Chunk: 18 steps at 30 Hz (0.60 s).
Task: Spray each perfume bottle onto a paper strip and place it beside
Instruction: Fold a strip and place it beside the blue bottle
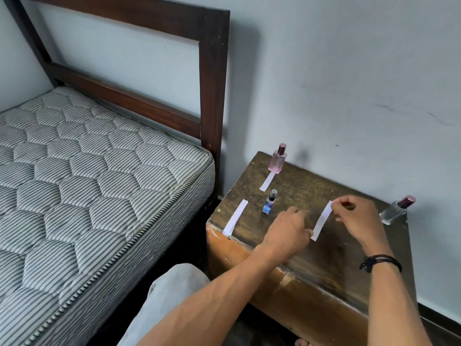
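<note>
Three perfume bottles stand on a worn wooden bedside table (299, 186): a pink bottle (277, 161) at the back, a small blue bottle (269, 203) in the middle, and a clear bottle (396, 211) with a dark red cap at the right edge. One paper strip (267, 181) lies in front of the pink bottle. A second strip (235, 218) lies at the table's left edge. My left hand (287, 232) pinches the near end of a third strip (321, 221), and my right hand (359, 217) pinches its far end, just above the tabletop.
A bed with a striped mattress (87, 183) and dark wooden headboard (212, 83) stands close to the table's left side. A pale wall (349, 83) runs behind the table. My knee (174, 285) is below the table's front corner.
</note>
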### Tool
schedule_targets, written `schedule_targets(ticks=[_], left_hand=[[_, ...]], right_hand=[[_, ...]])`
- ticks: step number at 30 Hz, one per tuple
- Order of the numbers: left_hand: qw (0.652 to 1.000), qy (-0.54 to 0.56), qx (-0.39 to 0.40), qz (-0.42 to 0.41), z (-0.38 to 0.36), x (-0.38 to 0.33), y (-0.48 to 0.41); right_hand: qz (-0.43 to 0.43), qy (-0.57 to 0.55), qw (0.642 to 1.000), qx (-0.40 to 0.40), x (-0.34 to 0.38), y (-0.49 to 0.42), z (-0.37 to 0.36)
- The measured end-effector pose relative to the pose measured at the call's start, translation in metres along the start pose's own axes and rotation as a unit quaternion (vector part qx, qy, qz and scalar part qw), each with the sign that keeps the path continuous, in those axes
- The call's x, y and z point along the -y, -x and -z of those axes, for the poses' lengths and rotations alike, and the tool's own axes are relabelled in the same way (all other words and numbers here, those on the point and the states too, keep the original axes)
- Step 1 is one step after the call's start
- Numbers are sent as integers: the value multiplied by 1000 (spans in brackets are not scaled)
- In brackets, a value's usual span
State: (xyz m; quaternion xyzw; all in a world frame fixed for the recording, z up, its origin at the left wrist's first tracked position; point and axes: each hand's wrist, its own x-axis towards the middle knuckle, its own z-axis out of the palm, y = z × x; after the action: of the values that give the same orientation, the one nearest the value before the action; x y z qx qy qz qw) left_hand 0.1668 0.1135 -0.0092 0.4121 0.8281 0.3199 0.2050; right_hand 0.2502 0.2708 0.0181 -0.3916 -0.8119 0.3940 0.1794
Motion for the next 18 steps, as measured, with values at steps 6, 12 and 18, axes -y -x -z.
schedule_targets(ticks=[6,12,18], left_hand=[[982,171,-17,73,-5,-6,0],[973,192,-106,66,-7,-12,-4],[973,217,-27,69,-11,-14,-6]], right_hand=[[31,-71,997,30,17,5,22],[31,-75,996,33,13,4,33],[43,-109,993,33,15,3,40]])
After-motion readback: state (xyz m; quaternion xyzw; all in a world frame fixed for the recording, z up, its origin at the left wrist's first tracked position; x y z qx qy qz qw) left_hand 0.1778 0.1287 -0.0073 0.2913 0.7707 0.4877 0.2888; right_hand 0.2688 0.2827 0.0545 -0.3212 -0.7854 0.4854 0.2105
